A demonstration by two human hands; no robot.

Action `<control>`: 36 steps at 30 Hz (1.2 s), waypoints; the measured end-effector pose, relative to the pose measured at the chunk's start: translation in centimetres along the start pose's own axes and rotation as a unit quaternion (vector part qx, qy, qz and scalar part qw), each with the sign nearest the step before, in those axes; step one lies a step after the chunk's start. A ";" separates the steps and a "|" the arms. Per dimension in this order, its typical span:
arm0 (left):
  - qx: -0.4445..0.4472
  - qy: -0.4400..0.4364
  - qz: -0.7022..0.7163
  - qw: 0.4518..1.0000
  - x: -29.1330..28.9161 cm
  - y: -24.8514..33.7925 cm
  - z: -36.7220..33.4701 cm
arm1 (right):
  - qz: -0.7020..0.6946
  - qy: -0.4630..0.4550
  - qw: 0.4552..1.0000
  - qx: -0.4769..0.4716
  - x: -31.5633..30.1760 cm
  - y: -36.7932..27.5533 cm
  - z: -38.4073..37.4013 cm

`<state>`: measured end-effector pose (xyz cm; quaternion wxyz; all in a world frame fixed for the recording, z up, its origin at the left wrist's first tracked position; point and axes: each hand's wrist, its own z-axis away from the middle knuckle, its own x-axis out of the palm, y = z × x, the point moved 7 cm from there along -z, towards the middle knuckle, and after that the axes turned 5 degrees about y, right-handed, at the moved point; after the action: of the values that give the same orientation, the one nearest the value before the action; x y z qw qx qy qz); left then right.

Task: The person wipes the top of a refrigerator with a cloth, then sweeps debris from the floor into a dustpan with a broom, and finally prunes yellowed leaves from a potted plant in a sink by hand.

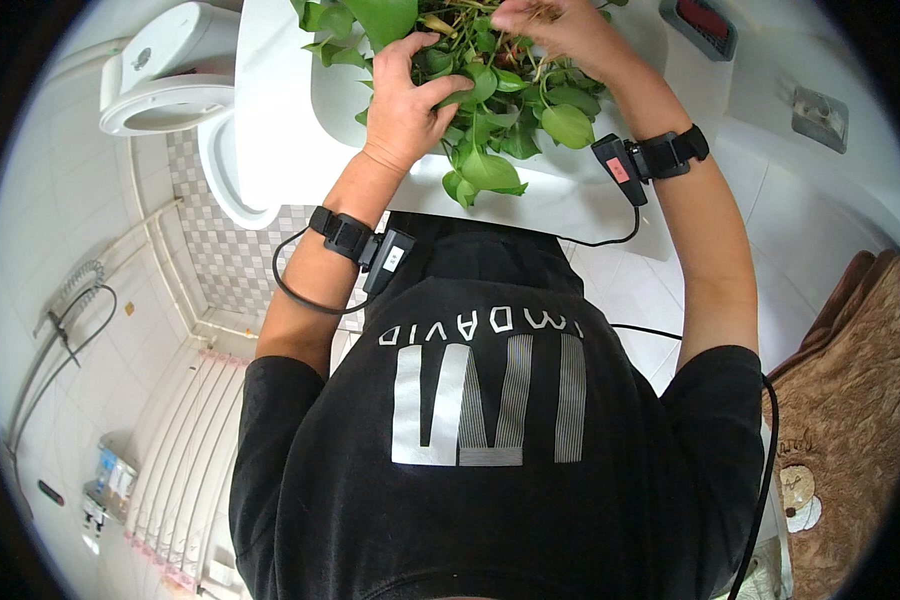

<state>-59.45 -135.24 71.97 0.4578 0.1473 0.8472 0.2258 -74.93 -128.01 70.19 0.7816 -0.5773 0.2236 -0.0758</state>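
A leafy green potted-type plant (pixel 490 120) with heart-shaped leaves and tangled stems sits in the white washbasin (pixel 335 110), some leaves hanging over its front edge. My left hand (pixel 405 105) reaches into the foliage on its left side, thumb and fingers spread apart around leaves. Higher up on the right, my right hand (pixel 575 40) is closed, its fingertips pinching a small brown, dry-looking bit of plant (pixel 545 12). The plant's base and any pot are hidden by leaves and the picture's top edge. Both wrists carry strapped black devices with cables.
A grey dish (pixel 700 28) with a dark red thing stands on the counter's right. A toilet (pixel 165 95) is at the far left. A brown towel (pixel 840 400) hangs at the right. A cable (pixel 610 240) loops below the counter's front edge.
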 end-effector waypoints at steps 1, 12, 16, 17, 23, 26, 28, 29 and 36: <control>0.004 0.005 0.002 1.000 0.1 0.0 0.1 | -0.011 -0.052 0.995 -0.081 1.3 0.5 -0.1; 0.019 -0.061 0.017 0.998 1.3 0.3 0.8 | -0.134 0.047 0.978 0.156 -0.3 5.8 0.6; 0.000 -0.072 0.014 0.997 1.3 -0.3 1.1 | -0.398 -0.002 0.897 0.192 -1.5 4.7 1.5; 0.011 -0.080 0.014 0.997 1.5 0.0 0.8 | -0.445 -0.038 0.874 0.192 -2.0 6.5 1.7; -0.012 -0.020 0.131 0.991 0.2 0.1 -0.6 | -0.054 -0.037 0.988 0.139 -2.0 7.2 2.8; -0.035 0.013 0.182 0.983 0.5 -0.2 -1.5 | 0.055 -0.039 0.995 0.080 -1.8 7.1 2.9; -0.099 -0.008 0.148 0.984 1.4 -0.2 -2.5 | 0.042 -0.030 0.997 0.053 -1.7 6.8 2.6; -0.004 0.005 0.125 0.992 1.4 0.6 -3.0 | 0.043 -0.031 0.997 0.053 -1.6 6.3 2.5; 0.058 -0.152 0.031 0.986 4.9 2.7 -1.7 | -0.026 0.189 0.980 0.054 -3.7 1.2 1.5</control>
<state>-63.40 -131.11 70.72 0.5643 0.2328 0.7747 0.1652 -77.71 -124.98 70.35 0.7530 -0.5152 0.3478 -0.2160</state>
